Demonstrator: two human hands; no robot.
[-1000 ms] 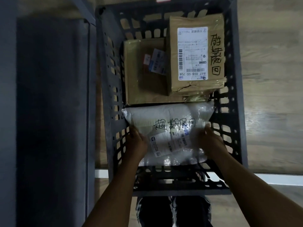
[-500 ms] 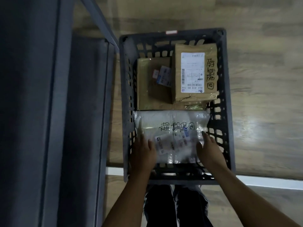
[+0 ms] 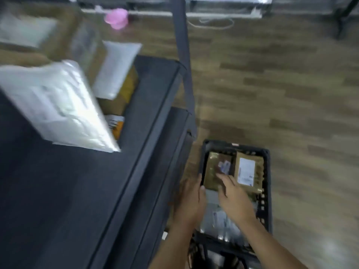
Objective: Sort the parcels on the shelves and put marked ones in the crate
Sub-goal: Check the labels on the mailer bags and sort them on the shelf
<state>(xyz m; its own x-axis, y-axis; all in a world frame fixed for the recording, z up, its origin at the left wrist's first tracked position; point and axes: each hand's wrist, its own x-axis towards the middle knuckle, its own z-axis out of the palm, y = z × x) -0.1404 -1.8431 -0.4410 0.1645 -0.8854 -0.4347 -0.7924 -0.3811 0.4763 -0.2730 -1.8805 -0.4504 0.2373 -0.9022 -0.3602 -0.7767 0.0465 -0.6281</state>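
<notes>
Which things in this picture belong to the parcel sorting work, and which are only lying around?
Belong to the job:
- dark plastic crate
- brown cardboard parcels in the crate
- pale plastic mailer bag in the crate
- white plastic mailer on the dark shelf
- left hand, right hand

Just lying about:
- pink plastic object on the floor
- white cable

My left grip (image 3: 191, 202) and right grip (image 3: 236, 200) are both bare, with no gloves, rings or watch, my forearms run sleeveless to the bottom edge of the frame, and between them, low in the frame, my dark blurred trousers (image 3: 215, 258) show.
</notes>
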